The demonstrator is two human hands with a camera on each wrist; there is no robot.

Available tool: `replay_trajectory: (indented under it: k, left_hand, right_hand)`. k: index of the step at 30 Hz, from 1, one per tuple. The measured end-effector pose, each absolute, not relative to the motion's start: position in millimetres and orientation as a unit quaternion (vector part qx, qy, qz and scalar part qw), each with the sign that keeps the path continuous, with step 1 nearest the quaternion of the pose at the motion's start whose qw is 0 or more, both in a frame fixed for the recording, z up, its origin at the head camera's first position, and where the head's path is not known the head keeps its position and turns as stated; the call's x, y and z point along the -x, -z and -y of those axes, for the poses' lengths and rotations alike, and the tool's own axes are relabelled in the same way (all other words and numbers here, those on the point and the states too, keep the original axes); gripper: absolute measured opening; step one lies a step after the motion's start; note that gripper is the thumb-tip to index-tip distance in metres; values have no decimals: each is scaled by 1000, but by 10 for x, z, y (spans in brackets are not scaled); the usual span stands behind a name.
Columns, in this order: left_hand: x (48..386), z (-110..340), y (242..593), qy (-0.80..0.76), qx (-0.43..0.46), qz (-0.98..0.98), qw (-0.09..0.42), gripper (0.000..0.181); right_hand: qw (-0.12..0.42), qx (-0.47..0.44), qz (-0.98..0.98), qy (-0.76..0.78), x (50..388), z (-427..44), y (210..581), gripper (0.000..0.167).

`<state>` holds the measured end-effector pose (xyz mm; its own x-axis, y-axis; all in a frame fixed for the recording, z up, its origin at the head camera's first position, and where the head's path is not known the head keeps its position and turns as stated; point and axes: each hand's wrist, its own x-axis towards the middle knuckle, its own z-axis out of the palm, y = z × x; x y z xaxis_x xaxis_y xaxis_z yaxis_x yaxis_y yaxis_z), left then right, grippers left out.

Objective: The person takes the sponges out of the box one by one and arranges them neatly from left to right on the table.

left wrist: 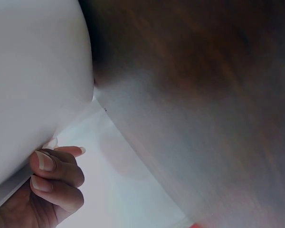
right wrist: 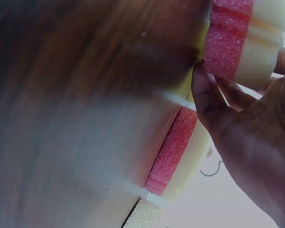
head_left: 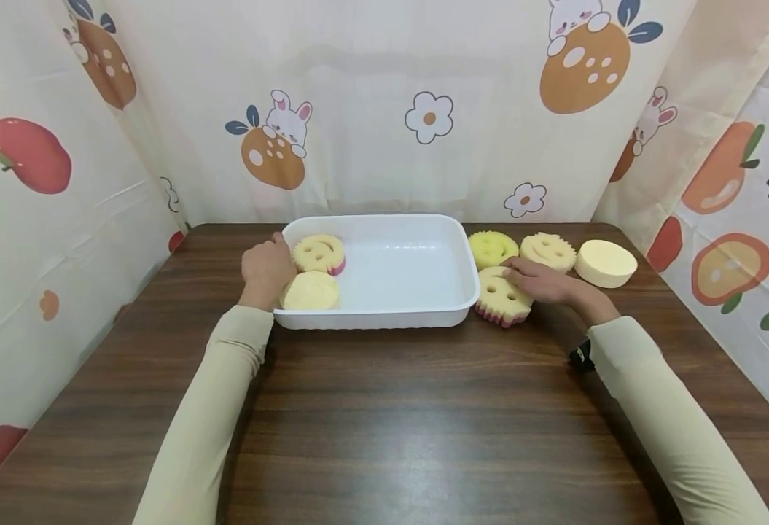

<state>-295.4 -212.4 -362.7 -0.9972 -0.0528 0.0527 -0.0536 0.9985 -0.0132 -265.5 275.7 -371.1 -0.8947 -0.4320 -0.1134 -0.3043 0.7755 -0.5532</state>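
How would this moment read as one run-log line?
left hand: grips white tray | right hand: grips jagged pink-based sponge | in tray: face sponge, plain sponge | on table: yellow sponge, smiley sponge, round sponge

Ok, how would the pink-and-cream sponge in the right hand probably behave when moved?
The pink-and-cream sponge is probably light for its size, since its pink layer looks porous. It may squash where the right hand pinches it, but its thickness should keep it from flopping. Rolling seems unlikely, given its jagged edge.
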Motion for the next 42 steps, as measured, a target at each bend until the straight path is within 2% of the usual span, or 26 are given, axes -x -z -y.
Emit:
replay_trajectory:
  k: [19,27,42]
  left_hand:
    - [2947,2102,3608,-4,-28,999,23,72]
    - [2960,2105,3611,-7,-31,999,23,78]
    - [2923,2099,3608,-4,-30,999,26,72]
  right_hand:
    - [116,199,-935,270,2649,-2785,3696,38]
    - [113,204,-932,278,2634,-2826,3672,42]
    - [102,175,-943,263,2634,-2835,3627,44]
